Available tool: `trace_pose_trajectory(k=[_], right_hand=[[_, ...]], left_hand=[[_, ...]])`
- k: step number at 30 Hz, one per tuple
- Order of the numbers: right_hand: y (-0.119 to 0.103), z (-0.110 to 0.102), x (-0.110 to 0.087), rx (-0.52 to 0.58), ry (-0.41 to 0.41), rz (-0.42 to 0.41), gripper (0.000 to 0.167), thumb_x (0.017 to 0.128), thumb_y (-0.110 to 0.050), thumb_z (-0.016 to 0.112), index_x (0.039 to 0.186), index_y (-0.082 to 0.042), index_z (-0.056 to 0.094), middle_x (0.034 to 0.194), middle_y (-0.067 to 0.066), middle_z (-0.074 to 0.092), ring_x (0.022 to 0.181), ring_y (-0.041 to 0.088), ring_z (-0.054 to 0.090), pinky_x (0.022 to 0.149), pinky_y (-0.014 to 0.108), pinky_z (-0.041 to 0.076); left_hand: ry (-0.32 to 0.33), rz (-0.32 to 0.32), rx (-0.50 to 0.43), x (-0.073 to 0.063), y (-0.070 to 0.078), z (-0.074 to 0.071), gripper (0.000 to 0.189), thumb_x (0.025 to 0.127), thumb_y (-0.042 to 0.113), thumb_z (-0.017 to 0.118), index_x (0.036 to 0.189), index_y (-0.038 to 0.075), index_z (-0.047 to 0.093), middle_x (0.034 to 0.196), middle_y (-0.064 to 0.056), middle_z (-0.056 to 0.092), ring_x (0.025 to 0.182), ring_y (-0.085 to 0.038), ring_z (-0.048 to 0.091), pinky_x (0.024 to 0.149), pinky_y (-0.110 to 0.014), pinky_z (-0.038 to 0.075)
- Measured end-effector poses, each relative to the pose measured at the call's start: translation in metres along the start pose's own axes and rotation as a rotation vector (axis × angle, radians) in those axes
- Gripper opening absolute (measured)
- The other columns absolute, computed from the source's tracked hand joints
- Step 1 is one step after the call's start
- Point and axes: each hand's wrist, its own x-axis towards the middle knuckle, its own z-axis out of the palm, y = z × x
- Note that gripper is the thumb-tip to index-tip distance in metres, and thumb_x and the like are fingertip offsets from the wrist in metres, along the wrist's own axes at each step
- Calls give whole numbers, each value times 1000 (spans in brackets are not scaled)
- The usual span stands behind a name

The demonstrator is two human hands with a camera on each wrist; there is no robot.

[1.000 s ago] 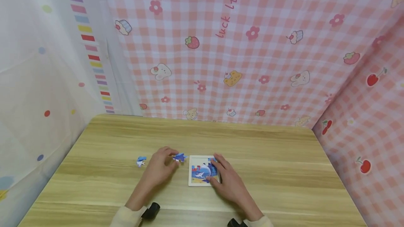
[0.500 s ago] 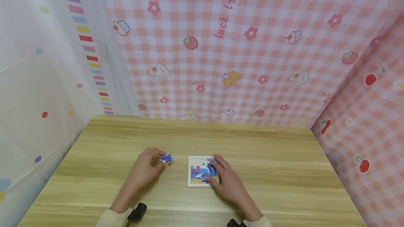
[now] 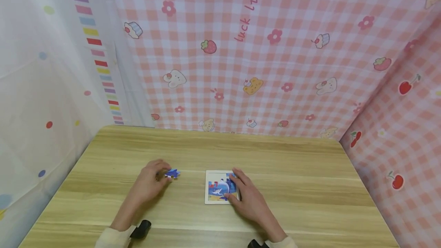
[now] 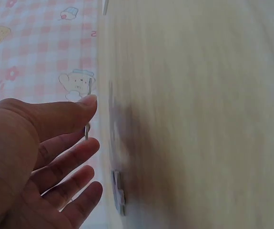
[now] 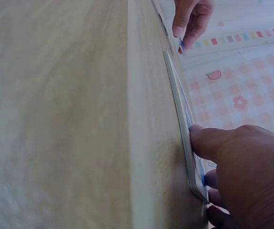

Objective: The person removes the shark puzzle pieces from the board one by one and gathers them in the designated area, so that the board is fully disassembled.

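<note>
My left hand (image 3: 149,179) pinches a blue jigsaw piece (image 3: 172,173) between thumb and fingers, over the left half of the table. Seen edge-on in the left wrist view, the piece (image 4: 87,131) shows as a thin sliver at the fingertips. Another jigsaw piece (image 4: 118,193) lies on the table under this hand, largely covered by it in the head view. To the right lies a square, white-framed jigsaw puzzle (image 3: 217,191) with a sea picture and a pale gap along its upper left. My right hand (image 3: 250,198) rests on its right side, thumb on the picture.
The wood-grain table (image 3: 296,175) is backed by a pink checked cloth (image 3: 227,68). White cloth (image 3: 51,87) hangs at the left, and another checked cloth (image 3: 403,125) at the right. Black wrist cameras (image 3: 141,229) sit close above the tabletop.
My left hand has carried the blue jigsaw piece leftward from beside the puzzle, and covers the loose piece there. My right hand and the puzzle have stayed in place.
</note>
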Motion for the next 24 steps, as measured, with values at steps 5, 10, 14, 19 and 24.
trace_pose_trajectory(k=[5,10,14,19,24], right_hand=[[0,-1,0,8,-6,6,65,96,-41,70,150,-10,51,166,5,36,154,28,33,117,51,40],[0,-1,-1,6,-6,7,66,96,-41,70,150,-10,51,166,4,36,154,27,33,117,51,40],[0,0,-1,9,-8,11,65,96,-42,70,150,-11,52,166,2,36,154,26,33,118,50,39],[1,1,0,-3,-10,7,65,96,-42,70,150,-11,51,166,3,36,154,26,33,118,50,40],[2,1,0,-7,-10,9,66,96,-42,70,151,-11,51,166,3,35,154,26,33,118,50,40]], left_hand=[[-21,18,25,-1,-6,-2,25,82,1,80,105,-3,72,127,-23,66,138,-51,46,115,-64,36],[-36,-9,28,-3,-10,-4,22,83,2,78,105,-1,72,134,-27,61,142,-54,37,116,-68,30],[-38,-42,20,-4,-11,-6,22,84,3,77,105,0,73,139,-29,58,145,-54,33,117,-69,27],[-32,-67,16,-5,-12,-7,22,82,3,78,104,2,74,140,-29,58,144,-56,33,116,-70,27],[-43,-90,6,-5,-13,-9,21,83,3,78,103,3,74,141,-28,58,144,-56,34,116,-71,28]])
